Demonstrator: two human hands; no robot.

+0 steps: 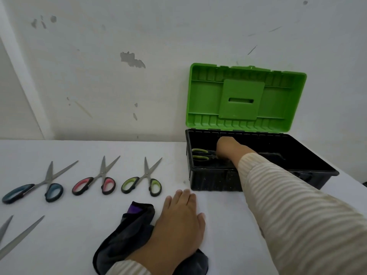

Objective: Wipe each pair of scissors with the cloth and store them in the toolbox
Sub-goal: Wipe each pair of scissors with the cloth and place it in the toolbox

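Green-handled scissors [200,154] are laid in the toolbox [214,179], left end. Right hand [228,148] is curled over the pivot; grip or release cannot be told. Left hand [180,217] is pressed flat on the cloth [127,231], tabletop near edge. Blue pair [33,187], pink pair [95,181] and green pair [143,180] judged light, stiff, blades splayed: best taken by the handles.

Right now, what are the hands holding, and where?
Right hand grips green-handled scissors by the blades, inside the toolbox. Left hand rests open on the cloth.
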